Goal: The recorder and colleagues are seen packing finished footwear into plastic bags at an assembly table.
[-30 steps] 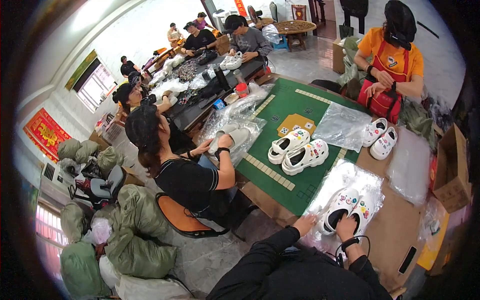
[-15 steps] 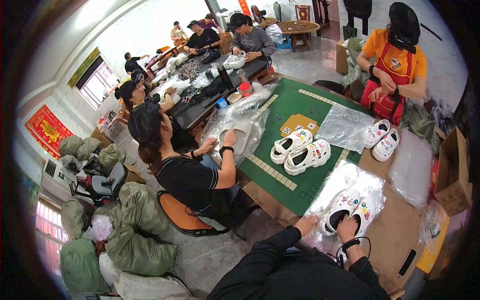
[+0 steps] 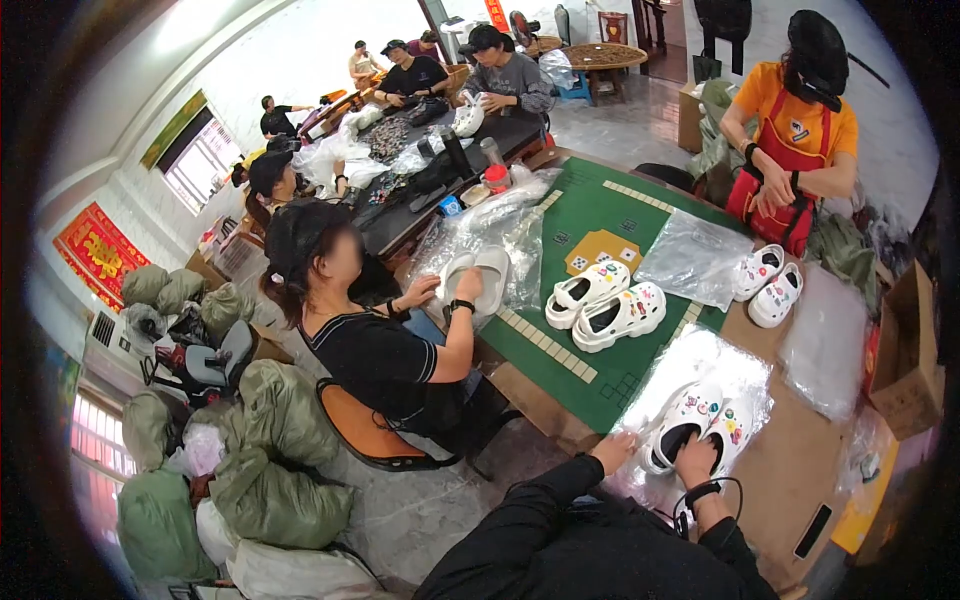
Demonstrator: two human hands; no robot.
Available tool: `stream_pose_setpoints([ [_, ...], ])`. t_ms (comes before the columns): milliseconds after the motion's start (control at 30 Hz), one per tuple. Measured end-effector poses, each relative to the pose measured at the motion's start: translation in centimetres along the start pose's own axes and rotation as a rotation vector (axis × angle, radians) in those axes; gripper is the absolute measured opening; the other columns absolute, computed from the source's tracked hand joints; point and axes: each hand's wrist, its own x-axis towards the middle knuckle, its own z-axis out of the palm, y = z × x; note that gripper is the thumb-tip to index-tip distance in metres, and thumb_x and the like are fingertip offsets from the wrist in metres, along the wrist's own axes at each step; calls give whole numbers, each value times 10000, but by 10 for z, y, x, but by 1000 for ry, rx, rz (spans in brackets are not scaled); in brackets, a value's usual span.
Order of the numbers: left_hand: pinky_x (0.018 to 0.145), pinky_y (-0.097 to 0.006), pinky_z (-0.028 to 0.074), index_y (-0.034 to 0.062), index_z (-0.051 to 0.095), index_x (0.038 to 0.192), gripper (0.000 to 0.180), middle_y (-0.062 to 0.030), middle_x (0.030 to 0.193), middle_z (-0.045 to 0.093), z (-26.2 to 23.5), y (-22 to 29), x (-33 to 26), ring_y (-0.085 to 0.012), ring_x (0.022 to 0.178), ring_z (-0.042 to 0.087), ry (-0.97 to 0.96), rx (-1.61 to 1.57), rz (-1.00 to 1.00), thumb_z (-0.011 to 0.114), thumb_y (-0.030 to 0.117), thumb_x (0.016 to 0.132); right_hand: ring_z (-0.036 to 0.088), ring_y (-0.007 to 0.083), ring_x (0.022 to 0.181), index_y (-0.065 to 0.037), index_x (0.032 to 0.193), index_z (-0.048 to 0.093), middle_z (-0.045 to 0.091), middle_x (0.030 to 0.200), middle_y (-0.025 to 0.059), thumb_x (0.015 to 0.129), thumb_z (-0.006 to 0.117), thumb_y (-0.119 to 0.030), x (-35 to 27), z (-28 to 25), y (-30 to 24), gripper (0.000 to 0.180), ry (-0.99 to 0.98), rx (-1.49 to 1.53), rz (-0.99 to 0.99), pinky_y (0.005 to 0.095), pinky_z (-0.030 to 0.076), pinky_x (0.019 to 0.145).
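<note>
A pair of white clogs (image 3: 690, 412) with colourful charms lies on a shiny clear plastic bag (image 3: 742, 372) in front of me. My right hand (image 3: 695, 462) is closed at the heel end of the right clog, its fingertips hidden inside the shoe opening. Just left of the shoes, my left hand (image 3: 614, 452) pinches the near left edge of the bag. Farther off, another decorated pair of white clogs (image 3: 608, 308) stands on the green mat (image 3: 545, 375). A third decorated pair (image 3: 768, 284) rests at the right, beside a flat clear bag (image 3: 700, 252).
A stack of clear bags (image 3: 828, 340) lies at the right, near an open cardboard box (image 3: 908, 350). A phone (image 3: 813, 530) is at the table's near right. On the left, a seated co-worker (image 3: 375, 330) handles plain pale clogs (image 3: 485, 278). Another person (image 3: 795, 150) stands across the table.
My hands and the clogs before me stay nearly in place. The seated co-worker's head has turned, and a person at the far table has lifted a white clog.
</note>
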Motion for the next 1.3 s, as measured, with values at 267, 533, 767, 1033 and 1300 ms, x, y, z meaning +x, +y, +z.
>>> stream_pose_setpoints([
  [267, 920, -393, 357, 99, 447, 1211, 389, -117, 1368, 313, -3, 1, -1, -259, 1237, 326, -19, -49, -27, 424, 155, 827, 556, 337, 869, -25, 1023, 536, 556, 957, 233, 766, 536, -286, 0, -3, 0, 366, -5, 23, -16, 420, 436, 707],
  [533, 931, -390, 348, 78, 445, 1225, 456, -134, 1353, 324, -4, 0, -3, -276, 1237, 324, 21, -64, 1, 519, 180, 787, 547, 340, 884, -16, 1053, 519, 549, 967, 238, 762, 543, -280, 2, 2, 1, 393, -23, 22, 1, 423, 432, 717],
  [767, 955, -395, 329, 86, 430, 1249, 540, -130, 1364, 309, 5, 0, 0, -283, 1248, 309, 25, -29, 4, 583, 176, 739, 545, 342, 888, -14, 1071, 509, 549, 973, 233, 766, 541, -284, 1, 4, 1, 409, 2, 13, 9, 431, 429, 722],
  [1033, 951, -404, 335, 92, 437, 1247, 477, -116, 1382, 292, -3, 1, -1, -268, 1262, 295, -48, -6, 14, 511, 186, 785, 540, 344, 899, -23, 1046, 511, 541, 986, 241, 766, 539, -271, -1, 2, 1, 376, -11, 26, 10, 422, 426, 721],
  [1300, 927, -400, 349, 86, 436, 1233, 440, -134, 1352, 320, 5, -2, -2, -267, 1226, 337, 49, 46, 47, 464, 167, 802, 548, 330, 896, -46, 1051, 535, 539, 997, 234, 776, 527, -271, 0, -4, -2, 355, -26, 33, 32, 406, 427, 729],
])
